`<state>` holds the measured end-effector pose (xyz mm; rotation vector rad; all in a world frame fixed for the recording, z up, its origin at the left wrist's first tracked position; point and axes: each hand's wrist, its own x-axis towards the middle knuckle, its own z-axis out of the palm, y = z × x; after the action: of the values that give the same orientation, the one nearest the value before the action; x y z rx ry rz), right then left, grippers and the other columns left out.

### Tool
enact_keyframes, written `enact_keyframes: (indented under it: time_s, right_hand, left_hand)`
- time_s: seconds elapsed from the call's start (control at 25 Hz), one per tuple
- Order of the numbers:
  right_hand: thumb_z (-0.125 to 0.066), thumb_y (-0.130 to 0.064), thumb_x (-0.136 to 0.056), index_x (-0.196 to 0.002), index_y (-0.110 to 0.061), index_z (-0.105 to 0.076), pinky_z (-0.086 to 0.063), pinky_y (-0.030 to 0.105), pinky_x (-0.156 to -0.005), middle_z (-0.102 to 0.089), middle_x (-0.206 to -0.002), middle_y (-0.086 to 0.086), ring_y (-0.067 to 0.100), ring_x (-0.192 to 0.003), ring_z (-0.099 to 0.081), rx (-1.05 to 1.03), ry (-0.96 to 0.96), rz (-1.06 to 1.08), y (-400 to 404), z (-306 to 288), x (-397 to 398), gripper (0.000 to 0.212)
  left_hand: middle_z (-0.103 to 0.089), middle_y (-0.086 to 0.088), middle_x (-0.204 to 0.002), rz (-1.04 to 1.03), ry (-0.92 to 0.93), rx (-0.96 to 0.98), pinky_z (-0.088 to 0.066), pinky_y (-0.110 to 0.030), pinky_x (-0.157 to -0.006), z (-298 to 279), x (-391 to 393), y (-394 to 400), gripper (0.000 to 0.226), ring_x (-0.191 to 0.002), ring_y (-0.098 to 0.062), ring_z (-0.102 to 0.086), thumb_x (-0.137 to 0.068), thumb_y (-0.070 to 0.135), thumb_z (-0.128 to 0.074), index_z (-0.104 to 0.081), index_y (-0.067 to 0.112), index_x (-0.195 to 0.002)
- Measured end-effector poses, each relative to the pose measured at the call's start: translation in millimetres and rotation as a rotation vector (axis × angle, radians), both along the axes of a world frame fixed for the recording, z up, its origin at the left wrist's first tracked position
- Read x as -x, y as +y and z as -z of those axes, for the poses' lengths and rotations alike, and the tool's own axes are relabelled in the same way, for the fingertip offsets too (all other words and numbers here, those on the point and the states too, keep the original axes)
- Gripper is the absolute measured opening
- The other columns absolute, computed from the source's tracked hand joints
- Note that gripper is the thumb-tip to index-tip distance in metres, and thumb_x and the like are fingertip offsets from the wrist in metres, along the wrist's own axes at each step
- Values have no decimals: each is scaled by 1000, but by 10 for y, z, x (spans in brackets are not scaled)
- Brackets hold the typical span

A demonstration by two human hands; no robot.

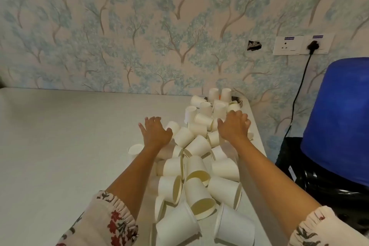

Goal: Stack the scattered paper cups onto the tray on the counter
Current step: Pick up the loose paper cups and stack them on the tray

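White paper cups [196, 146] lie scattered in a long band along the worktop [69, 136], running from 6 o'clock near the viewer to about 1 o'clock by the wallpapered wall [139, 36]. Most lie on their sides; several at the far end stand inverted. Left hand [154, 133] hovers at the band's 9 o'clock edge, fingers spread wide, palm down, holding nothing. Right hand [234, 126] rests over cups at the 3 o'clock edge, fingers curled down; whether it grips a cup cannot be told. Tray not distinguishable. Blue drum [337, 118] stands at 3 o'clock, beside a wall socket [302, 45] with cable.
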<state>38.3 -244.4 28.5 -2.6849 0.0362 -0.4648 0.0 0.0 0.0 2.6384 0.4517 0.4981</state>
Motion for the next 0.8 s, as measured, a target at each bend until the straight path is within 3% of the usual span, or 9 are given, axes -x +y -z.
enact_keyframes:
  time_s: [0.12, 0.28, 0.44, 0.52, 0.6, 0.72, 0.8]
  right_hand:
    - [-42, -50, -97, -122, -9, -58, -24, 46, -109, -45, -139, 13, 33, -129, -34, 140, 245, 120, -67, 100, -52, 50]
    - [-39, -41, -98, -111, -16, -62, -23, 45, -106, -47, -133, 9, 30, -127, -33, 110, 377, 113, -44, 225, -95, 37]
    - [-49, -24, -92, -91, -14, -55, -29, 46, -106, -50, -124, 10, 30, -119, -38, -164, 487, 198, -28, 183, -135, 12]
    - [-49, -24, -93, -111, -7, -61, -26, 48, -110, -49, -131, 16, 35, -127, -38, -305, 502, 209, -54, 205, -159, 27]
    - [-47, -22, -95, -129, -1, -54, -30, 48, -112, -49, -136, 20, 39, -129, -41, -525, 495, 189, -116, 231, -193, 41]
    - [-48, -17, -97, -126, 3, -54, -42, 34, -94, -57, -116, 15, 31, -107, -53, -727, 509, 164, -251, 204, -224, 36]
    - [-48, -17, -97, -124, 2, -55, -46, 34, -92, -60, -117, 16, 30, -105, -56, -892, 499, 124, -319, 172, -255, 33]
  left_hand:
    - [-44, -12, -147, -64, 103, -13, 1, -52, -119, 20, -27, 125, 53, -146, -30, -20, -88, 36, -57, -51, 15, -137]
    - [-52, -12, -139, -75, 129, -19, -6, -53, -119, 66, -124, 208, 49, -139, -31, -33, -88, 39, -58, -57, 17, -132]
    - [-54, -12, -136, -70, 115, -18, -10, -52, -118, 106, -233, 188, 50, -134, -31, -40, -86, 40, -58, -57, 17, -131]
    - [-54, -13, -136, -56, 110, -7, -12, -51, -118, 122, -299, 172, 52, -133, -32, -41, -85, 39, -59, -56, 16, -132]
    - [-53, -13, -136, -43, 104, 12, -17, -51, -117, 134, -352, 166, 53, -132, -33, -42, -85, 37, -60, -54, 15, -133]
    - [-52, -13, -137, -33, 92, 23, -25, -49, -114, 141, -435, 146, 54, -130, -34, -43, -86, 36, -59, -51, 15, -135]
    - [-53, -14, -135, -27, 66, 28, -29, -47, -111, 123, -503, 120, 53, -127, -34, -46, -87, 35, -60, -51, 14, -135]
